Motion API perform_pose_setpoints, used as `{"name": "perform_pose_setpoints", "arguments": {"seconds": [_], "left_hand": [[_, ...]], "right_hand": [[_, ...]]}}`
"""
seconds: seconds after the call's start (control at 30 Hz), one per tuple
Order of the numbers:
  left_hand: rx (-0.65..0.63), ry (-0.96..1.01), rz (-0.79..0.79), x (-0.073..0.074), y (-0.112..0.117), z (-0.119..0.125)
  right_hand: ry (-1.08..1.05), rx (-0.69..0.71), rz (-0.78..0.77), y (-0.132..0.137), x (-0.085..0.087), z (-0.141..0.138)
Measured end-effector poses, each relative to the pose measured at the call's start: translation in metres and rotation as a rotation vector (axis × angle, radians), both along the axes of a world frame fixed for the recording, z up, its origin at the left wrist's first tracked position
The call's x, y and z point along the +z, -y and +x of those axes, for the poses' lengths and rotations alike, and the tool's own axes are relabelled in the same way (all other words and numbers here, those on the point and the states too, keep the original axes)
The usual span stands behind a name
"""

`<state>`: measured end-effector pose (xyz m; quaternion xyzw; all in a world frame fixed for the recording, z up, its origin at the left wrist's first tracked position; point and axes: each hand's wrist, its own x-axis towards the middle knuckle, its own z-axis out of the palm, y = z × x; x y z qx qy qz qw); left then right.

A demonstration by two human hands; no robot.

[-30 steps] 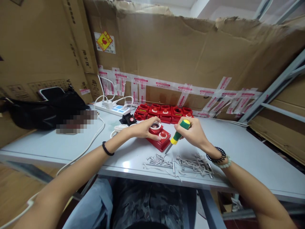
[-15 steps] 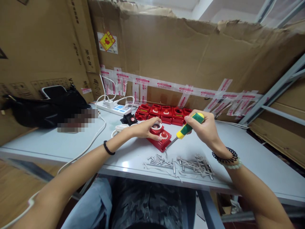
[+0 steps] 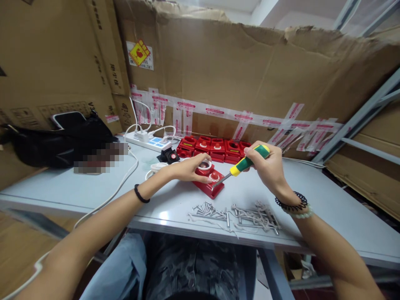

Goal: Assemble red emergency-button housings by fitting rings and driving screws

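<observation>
My left hand (image 3: 194,168) grips a red plastic box (image 3: 208,190) with a white ring and a red knob, pressing it to the table. In my right hand (image 3: 265,162) is a screwdriver (image 3: 246,161) with a green and yellow handle, its shaft slanting down to the left. The tip, with what looks like a screw on it, is over the box's near end; whether it touches cannot be made out. Loose screws (image 3: 208,208) lie in front of the box. Beside them is a pile of metal rods and pale strings (image 3: 258,218).
Several red boxes (image 3: 218,148) stand in a row at the back. A black part (image 3: 169,155) sits near a white power strip (image 3: 150,141) with plugged cables. The black bag (image 3: 62,139) is at left, and a tall cardboard sheet (image 3: 237,71) stands behind the table.
My right hand has moved the screwdriver slightly left, bringing its tip up from beside the red box to over its near end. My left hand stays on the box.
</observation>
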<state>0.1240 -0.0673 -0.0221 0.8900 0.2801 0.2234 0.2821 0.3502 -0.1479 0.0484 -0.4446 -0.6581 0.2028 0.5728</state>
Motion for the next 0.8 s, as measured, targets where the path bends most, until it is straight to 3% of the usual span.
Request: {"name": "perform_pose_setpoints", "arguments": {"seconds": [0.8], "left_hand": [[0.0, -0.021, 0.021, -0.0005, 0.0006, 0.0003]], "right_hand": [[-0.008, -0.038, 0.041, -0.0065, -0.0042, 0.0027]]}}
